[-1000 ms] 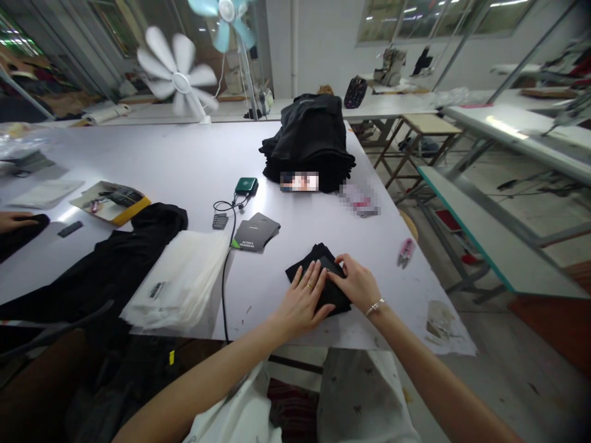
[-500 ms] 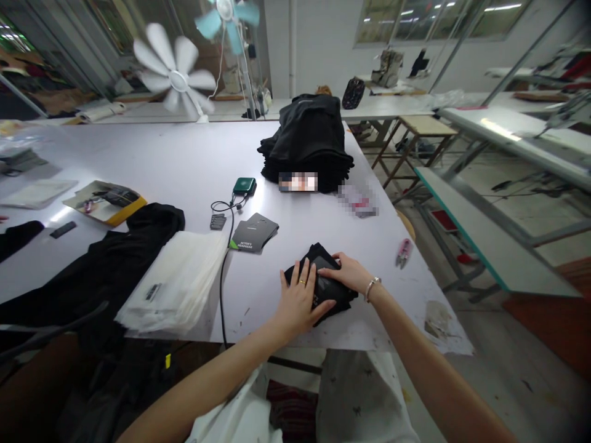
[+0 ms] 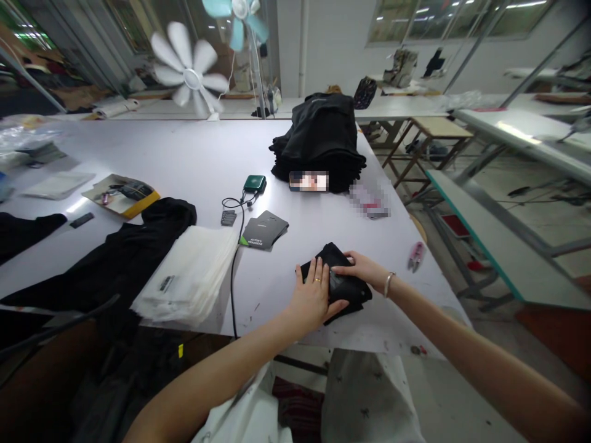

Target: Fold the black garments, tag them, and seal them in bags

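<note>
A folded piece of black fabric [image 3: 353, 291] lies on the white table near its front edge. My left hand [image 3: 310, 299] rests on its left part, fingers stretched out flat and thumb apart. My right hand [image 3: 368, 271] grips the fabric's far right edge, with the thumb on top and the other fingers curled at the edge. A dark shiny patch shows on the fabric between the hands. Left of it lie grey printed cards [image 3: 265, 231] in a fanned stack. Beyond the hands rises a tall pile of black garments [image 3: 323, 132].
White plastic bags [image 3: 187, 271] are stacked at left beside loose black fabric [image 3: 111, 258]. A black cable [image 3: 233, 295] runs from a green device [image 3: 254, 183] over the front edge. Pink thread snips [image 3: 416, 255] lie at right. A fan [image 3: 191, 79] stands behind the table.
The view has shifted, so everything sits farther right. Black fabric now covers more of the dark printed surface between my hands. Both hands remain on the bundle.
</note>
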Motion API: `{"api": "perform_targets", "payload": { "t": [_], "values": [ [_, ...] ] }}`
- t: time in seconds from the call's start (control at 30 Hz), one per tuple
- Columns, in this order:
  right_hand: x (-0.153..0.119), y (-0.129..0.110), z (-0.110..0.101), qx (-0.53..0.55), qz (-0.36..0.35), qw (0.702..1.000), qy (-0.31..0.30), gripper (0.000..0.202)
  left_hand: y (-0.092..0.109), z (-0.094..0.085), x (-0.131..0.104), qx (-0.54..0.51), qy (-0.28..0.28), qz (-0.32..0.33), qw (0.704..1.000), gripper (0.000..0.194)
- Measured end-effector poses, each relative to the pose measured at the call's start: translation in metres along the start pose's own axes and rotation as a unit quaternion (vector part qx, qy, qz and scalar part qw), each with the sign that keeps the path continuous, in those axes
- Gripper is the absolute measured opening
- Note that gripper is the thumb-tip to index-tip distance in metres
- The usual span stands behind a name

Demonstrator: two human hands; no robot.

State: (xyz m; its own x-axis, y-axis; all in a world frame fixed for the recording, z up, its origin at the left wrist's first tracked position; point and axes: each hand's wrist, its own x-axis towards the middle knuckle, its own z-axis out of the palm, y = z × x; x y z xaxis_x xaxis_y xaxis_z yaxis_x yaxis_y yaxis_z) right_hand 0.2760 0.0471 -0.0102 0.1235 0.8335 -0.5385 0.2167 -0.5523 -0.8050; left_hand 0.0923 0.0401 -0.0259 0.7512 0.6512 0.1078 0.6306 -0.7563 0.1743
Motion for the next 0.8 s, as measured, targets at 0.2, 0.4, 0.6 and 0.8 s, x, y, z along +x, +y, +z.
{"api": "perform_targets", "payload": {
  "t": [0.2,0.4,0.6,0.8],
  "values": [
    [-0.017,-0.014,-0.006,0.067,0.037,0.983,-0.168,0.038,0.001,0.002,-0.001,-0.013,-0.011,0.015,1.0,0.081],
    [-0.028,-0.018,-0.003,0.094,0.061,0.982,-0.152,0.045,-0.002,0.002,-0.006,-0.033,-0.016,0.03,0.999,0.082],
    [-0.036,-0.005,0.001,0.179,0.116,0.967,-0.136,0.036,-0.006,-0.002,-0.009,-0.056,-0.024,0.047,0.997,0.082],
    [-0.047,-0.006,0.004,0.166,0.079,0.975,-0.123,0.054,-0.01,-0.003,-0.01,-0.095,-0.05,0.071,0.992,0.085]
  ]
}}
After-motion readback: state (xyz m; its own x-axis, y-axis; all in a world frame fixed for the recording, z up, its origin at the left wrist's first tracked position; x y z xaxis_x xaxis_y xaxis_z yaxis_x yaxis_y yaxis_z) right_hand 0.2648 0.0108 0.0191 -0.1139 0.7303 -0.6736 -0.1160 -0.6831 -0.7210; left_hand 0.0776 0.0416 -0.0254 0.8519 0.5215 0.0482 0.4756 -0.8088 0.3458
